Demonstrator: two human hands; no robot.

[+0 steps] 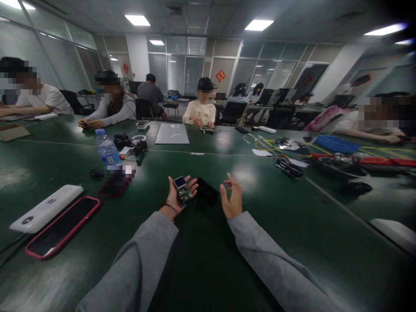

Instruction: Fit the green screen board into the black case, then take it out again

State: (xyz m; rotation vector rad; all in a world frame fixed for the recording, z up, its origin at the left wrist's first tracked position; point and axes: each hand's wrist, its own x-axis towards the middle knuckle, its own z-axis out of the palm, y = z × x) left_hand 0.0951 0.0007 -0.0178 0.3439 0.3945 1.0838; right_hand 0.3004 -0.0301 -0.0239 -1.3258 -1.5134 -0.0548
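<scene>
Green tabletop [299, 225] spreads beneath both arms, and over it the left hand [172, 198], palm up, holds a board [185, 194] cradled between thumb and fingers, its small blue-dark screen [180, 182] facing up; any lettering there is too small to read. The right hand [232, 199] is free, raised to the side with its fingers loosely curled. Between the hands lies a black slab [208, 192], too dark to make out, partly behind the left fingertips. Well to the left, a white power bank [55, 203] bears a slanted mark, perhaps "10"; its cable [11, 244] is cut off by the picture's edge. Just beside it lies a pink-cased phone [63, 227]. A bottle [105, 145] carries a label that cannot be read, and the thing [117, 181] before it is blurred out. On the back wall, a red sign [221, 76] shows gold characters, illegible here. Bare green stretches from the right hand to the table's slanting seam [338, 201], with cables [289, 168] beyond
</scene>
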